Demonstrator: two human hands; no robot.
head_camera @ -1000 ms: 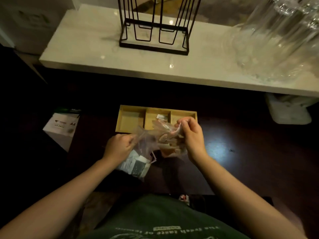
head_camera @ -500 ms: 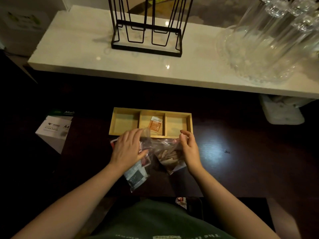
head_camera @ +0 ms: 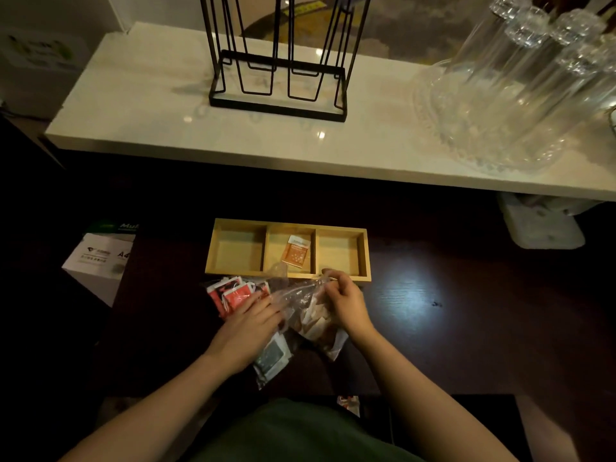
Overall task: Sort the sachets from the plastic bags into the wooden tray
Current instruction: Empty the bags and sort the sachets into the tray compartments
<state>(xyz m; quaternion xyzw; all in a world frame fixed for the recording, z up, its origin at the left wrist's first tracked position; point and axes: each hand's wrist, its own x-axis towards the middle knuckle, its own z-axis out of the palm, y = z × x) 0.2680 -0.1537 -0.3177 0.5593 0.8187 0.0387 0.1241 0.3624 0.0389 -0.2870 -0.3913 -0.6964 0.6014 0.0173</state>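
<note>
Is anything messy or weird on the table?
Nothing looks spilled or broken. The orange sachet lies a bit crooked in the middle compartment of the wooden tray; the side compartments hold nothing. Red sachets are fanned loosely near the left hand, while the right hand works the plastic bag.

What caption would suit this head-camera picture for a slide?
Two hands, left hand and right hand, work at clear plastic bags of sachets before a wooden tray holding one orange sachet.

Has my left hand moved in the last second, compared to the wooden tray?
Yes. The left hand has come down from the lifted clear plastic bag and now rests flat on the bags, below the wooden tray.
</note>
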